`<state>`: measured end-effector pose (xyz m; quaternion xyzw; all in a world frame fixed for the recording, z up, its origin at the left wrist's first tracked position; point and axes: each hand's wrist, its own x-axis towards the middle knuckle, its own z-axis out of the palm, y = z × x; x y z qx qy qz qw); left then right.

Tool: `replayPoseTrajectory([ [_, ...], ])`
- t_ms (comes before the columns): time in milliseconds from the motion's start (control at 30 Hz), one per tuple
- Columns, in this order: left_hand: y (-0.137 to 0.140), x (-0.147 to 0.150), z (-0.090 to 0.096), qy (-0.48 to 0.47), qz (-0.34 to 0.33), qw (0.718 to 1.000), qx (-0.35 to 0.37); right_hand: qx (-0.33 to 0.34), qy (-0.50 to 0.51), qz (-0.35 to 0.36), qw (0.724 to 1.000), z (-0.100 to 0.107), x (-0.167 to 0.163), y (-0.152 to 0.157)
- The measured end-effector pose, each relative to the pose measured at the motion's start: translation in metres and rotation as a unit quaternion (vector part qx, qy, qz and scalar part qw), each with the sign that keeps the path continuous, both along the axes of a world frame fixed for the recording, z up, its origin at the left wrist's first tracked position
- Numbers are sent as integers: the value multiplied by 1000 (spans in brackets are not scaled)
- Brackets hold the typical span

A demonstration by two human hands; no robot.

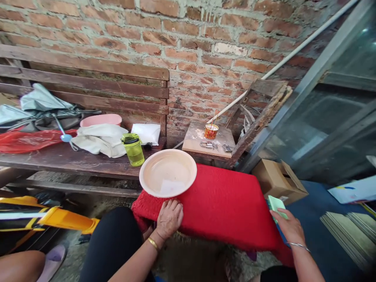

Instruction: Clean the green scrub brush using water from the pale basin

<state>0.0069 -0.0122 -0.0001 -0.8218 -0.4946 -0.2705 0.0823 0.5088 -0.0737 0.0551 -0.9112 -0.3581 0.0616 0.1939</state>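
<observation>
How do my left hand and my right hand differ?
Your left hand rests on the red cloth near the basin; your right hand holds a pale green item. The left wears a gold-coloured bangle, the right a silver-coloured bangle. Both are ungloved.

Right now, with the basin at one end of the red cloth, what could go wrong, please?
The basin might slide if the left hand, close to its rim, drags the red cloth. The green bottle stands near the front edge of the wooden bench, so a knock could tip it off.
</observation>
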Motion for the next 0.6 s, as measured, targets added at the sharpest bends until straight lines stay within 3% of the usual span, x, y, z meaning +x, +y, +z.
replayPoseTrajectory([
  [133,2,-2,2,9,-11,1000,12,45,71,-12,996,-11,-31,-38],
  [267,2,-2,5,6,-14,1000,16,55,84,15,995,-10,-43,-57],
  [600,6,-5,-1,39,5,999,24,-19,-73,78,994,3,-67,-40],
])
